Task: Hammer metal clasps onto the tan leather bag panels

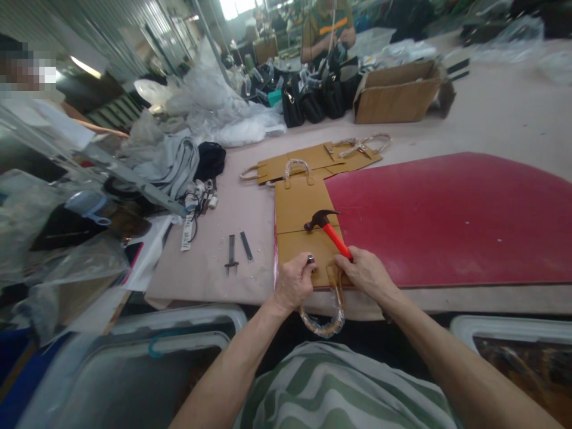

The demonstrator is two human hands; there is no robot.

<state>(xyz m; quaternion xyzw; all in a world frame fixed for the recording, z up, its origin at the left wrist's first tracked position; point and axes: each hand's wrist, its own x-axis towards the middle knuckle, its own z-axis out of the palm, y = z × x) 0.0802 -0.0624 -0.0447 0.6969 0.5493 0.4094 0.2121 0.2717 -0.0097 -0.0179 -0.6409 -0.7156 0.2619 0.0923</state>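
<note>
A flat tan bag panel (301, 205) with a plastic-wrapped handle at each end lies at the table's front edge, on the edge of a dark red mat. My left hand (292, 280) is closed round a short metal punch (310, 258) held upright on the panel's lower part; only its top end shows. My right hand (364, 271) grips the orange handle of a claw hammer (328, 229), whose dark head hovers over the middle of the panel. The near handle (328, 328) hangs over the table edge between my forearms.
More tan bag panels (308, 161) lie behind. Left are metal tools (231, 256) and a cluttered heap of cloth and plastic. The red mat (447, 220) spreads right. Black bags (292, 104) and a cardboard box (397, 95) stand at the back; a person (328, 33) is beyond.
</note>
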